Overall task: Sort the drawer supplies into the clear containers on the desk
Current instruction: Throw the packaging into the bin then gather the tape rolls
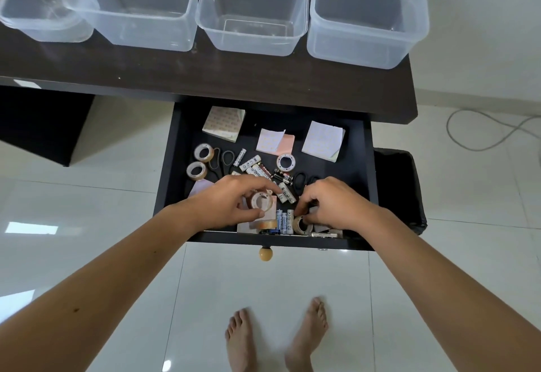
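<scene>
The open dark drawer (pixel 363 166) holds tape rolls, batteries, scissors and sticky-note pads. My left hand (pixel 231 199) pinches a clear tape roll (pixel 260 200) between thumb and fingers near the drawer's front. My right hand (pixel 330 204) curls its fingers on another tape roll (pixel 301 225) at the front edge. Loose batteries (pixel 254 165) lie mid-drawer, and more batteries (pixel 284 221) stand between my hands. Several clear containers sit on the desk: far left (pixel 17 17), left (pixel 140 35), middle (pixel 251 40) and right (pixel 366 46), all without contents.
Two tape rolls (pixel 199 160) and black scissors (pixel 222 160) lie at the drawer's left; a third roll (pixel 285 162) is in the middle. Note pads (pixel 224 122), (pixel 275 140), (pixel 322 140) lie at the back. A black bin (pixel 401 190) stands right of the drawer. My bare feet (pixel 275 339) are on white tiles.
</scene>
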`<state>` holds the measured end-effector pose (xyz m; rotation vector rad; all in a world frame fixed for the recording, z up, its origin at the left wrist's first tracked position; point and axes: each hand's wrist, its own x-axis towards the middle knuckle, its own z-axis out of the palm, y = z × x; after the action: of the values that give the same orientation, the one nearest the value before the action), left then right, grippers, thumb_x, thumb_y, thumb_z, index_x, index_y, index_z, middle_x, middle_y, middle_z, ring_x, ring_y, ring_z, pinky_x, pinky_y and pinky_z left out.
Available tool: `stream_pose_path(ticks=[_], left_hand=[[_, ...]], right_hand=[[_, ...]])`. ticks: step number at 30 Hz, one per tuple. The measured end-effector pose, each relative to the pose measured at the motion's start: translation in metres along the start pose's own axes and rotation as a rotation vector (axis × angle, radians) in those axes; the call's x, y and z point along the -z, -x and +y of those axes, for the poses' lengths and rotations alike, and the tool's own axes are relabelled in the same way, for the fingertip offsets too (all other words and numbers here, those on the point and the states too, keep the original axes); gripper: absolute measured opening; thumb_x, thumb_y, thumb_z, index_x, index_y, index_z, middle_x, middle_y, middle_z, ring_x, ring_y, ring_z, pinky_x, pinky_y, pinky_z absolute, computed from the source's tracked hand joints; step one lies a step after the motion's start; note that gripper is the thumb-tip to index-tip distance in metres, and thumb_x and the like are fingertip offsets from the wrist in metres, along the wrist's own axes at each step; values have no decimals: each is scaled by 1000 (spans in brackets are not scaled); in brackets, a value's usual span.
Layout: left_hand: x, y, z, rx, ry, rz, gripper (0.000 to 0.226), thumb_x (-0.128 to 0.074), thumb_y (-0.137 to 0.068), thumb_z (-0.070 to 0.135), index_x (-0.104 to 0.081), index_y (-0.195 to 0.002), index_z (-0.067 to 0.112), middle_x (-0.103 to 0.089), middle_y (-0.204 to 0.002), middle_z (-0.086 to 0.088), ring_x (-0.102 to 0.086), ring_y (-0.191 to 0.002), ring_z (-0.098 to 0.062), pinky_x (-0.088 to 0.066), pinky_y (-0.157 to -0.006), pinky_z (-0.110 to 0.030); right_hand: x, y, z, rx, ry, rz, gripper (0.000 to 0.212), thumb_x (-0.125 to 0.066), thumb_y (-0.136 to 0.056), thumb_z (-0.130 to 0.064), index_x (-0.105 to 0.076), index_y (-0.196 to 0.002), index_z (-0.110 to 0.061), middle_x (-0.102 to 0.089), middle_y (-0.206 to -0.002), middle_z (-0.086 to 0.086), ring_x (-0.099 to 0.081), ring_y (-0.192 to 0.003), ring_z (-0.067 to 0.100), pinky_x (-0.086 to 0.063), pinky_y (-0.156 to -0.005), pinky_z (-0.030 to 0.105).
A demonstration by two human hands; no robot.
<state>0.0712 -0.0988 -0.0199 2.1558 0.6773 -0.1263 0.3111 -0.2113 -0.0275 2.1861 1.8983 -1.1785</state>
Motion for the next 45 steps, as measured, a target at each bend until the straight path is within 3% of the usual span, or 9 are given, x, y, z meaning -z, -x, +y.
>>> stream_pose_path(ticks=[6,10,14,20,26,35,40,43,45], left_hand=[[-2,-1,-6,-41,-3,-46,42,-71,-96,14,-72,-125,44,-56,-112,4,-52,-94,10,-43,-73,-3],[-6,-3,-11,-8,53,-54,36,-82,-88,30,-70,-118,44,-53,-117,9,-55,-108,-3,-47,-83,-10],[-10,-10,-14,-27,79,-116,38,-90,-80,41,-70,-112,43,-51,-111,12,-55,-103,-4,-54,-80,-16],[-17,-19,-15,-115,-19,-144,35,-82,-89,40,-69,-122,41,-56,-107,10,-55,-96,-3,-43,-85,-16],[-17,-22,-15,-151,-39,-152,33,-73,-98,30,-68,-128,43,-55,-100,9,-54,-81,1,-38,-75,-5],[-16,-19,-13,-105,17,-121,38,-51,-108,15,-65,-137,36,-58,-104,-1,-57,-86,8,-44,-74,-3],[-17,-18,-13,40,189,-69,33,-47,-106,9,-67,-126,26,-56,-96,7,-65,-81,-19,-65,-71,-38],[-16,-16,-11,78,289,-62,24,-51,-107,15,-66,-120,28,-63,-96,-18,-64,-79,-23,-66,-69,-37],[-15,-14,-10,89,376,-62,16,-62,-105,21,-65,-118,30,-64,-91,-15,-60,-72,-12,-66,-68,-37]], right_hand=[[-2,6,0,3,-257,186,10,-83,-89,-22,-77,-87,-29,-72,-75,-17,-66,-65,3,-49,-60,17],[-2,5,1,8,-438,310,16,-77,-94,-13,-74,-99,-28,-77,-90,-7,-77,-76,7,-62,-71,25],[3,2,-4,-9,-566,392,39,-57,-105,-1,-79,-115,-31,-74,-99,0,-78,-73,11,-62,-65,21],[3,-16,-5,-46,-492,452,38,-54,-104,-6,-77,-124,-30,-62,-111,-7,-73,-81,30,-59,-67,33],[7,-31,-11,9,-350,408,48,-81,-90,-14,-68,-133,-30,-52,-120,-7,-62,-88,9,-41,-75,1],[2,-53,-6,55,-241,374,61,-78,-89,-6,-64,-140,-35,-51,-123,-3,-59,-107,16,-46,-91,25],[2,-54,-4,42,-275,396,43,-82,-89,-13,-71,-125,-34,-54,-119,-4,-60,-103,15,-45,-87,24],[3,-50,-6,21,-270,391,41,-79,-90,-16,-69,-125,-33,-53,-119,-3,-60,-102,16,-45,-85,25],[5,-46,-8,24,-262,406,40,-78,-88,-18,-68,-124,-33,-54,-116,-4,-60,-100,15,-46,-83,25]])
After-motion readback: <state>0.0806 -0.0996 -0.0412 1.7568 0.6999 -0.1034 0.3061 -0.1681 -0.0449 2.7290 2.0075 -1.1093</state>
